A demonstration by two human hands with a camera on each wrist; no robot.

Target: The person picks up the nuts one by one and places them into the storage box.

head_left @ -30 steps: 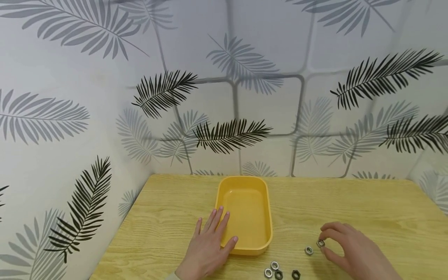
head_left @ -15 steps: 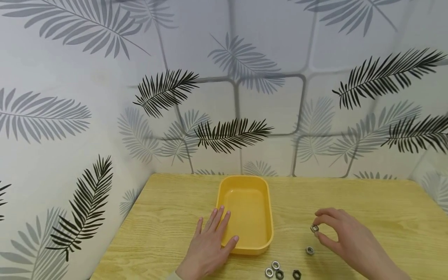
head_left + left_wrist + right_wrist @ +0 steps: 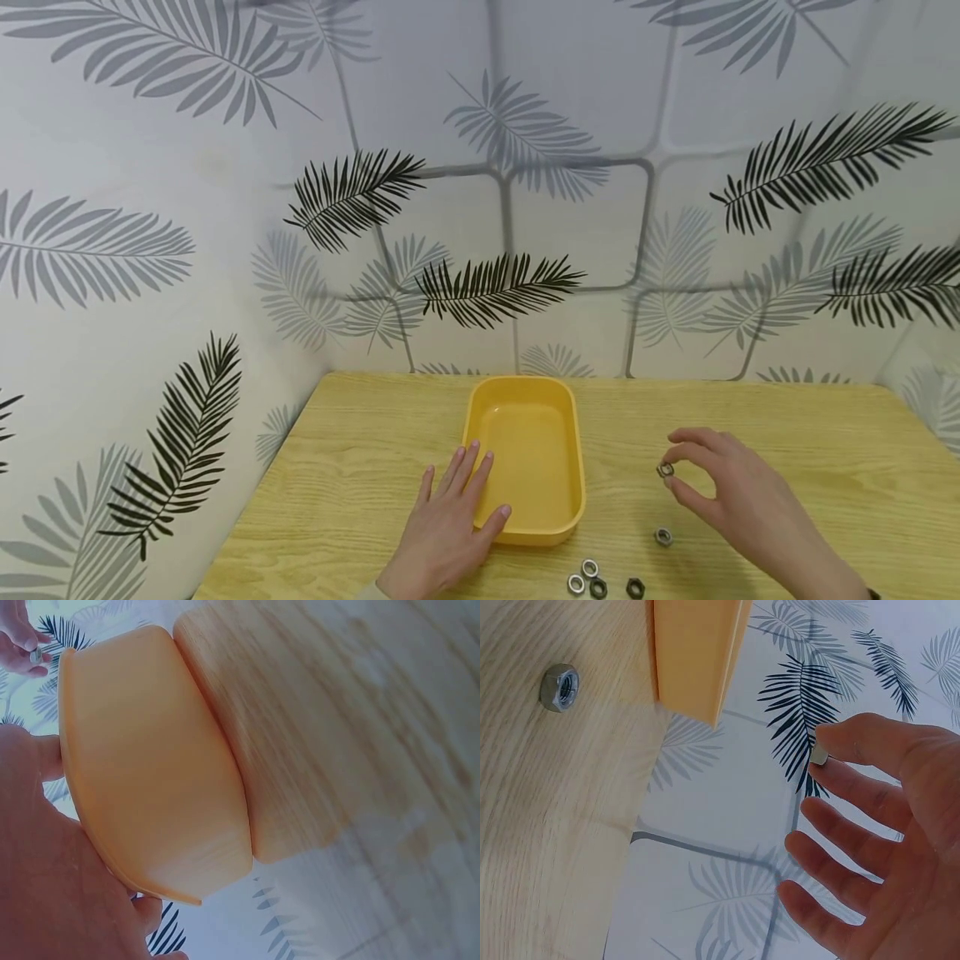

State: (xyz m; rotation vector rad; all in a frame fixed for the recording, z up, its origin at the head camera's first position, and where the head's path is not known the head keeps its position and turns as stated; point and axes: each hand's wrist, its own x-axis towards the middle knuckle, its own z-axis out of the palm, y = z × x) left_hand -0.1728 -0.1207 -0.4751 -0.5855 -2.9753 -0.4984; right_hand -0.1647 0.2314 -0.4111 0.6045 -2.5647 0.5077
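In the head view, a yellow tray (image 3: 528, 467) sits on a wood-grain surface (image 3: 360, 450), in front of a wall (image 3: 577, 217) patterned with leaves. The left hand (image 3: 444, 529) lies over the tray's left rim near its lower corner, fingers slightly spread and reaching over the inside, thumb apart from them. To the right of the tray, well apart from it, the right hand (image 3: 742, 500) pinches one nut (image 3: 665, 470) between thumb and fingertip. A silver nut (image 3: 663, 537) lies on the surface near that hand. Closer to the bottom edge, two silver nuts (image 3: 590, 569) and a dark nut (image 3: 597, 588) form a tight cluster, with another dark nut (image 3: 635, 588) just beside them. The left wrist view shows the tray's outer side, the left hand against its rim, and the right hand with its nut in the upper corner. In the right wrist view, the pinched nut is held clear of the surface, mostly covered by the fingers; the other three fingers are spread, loosely bent.
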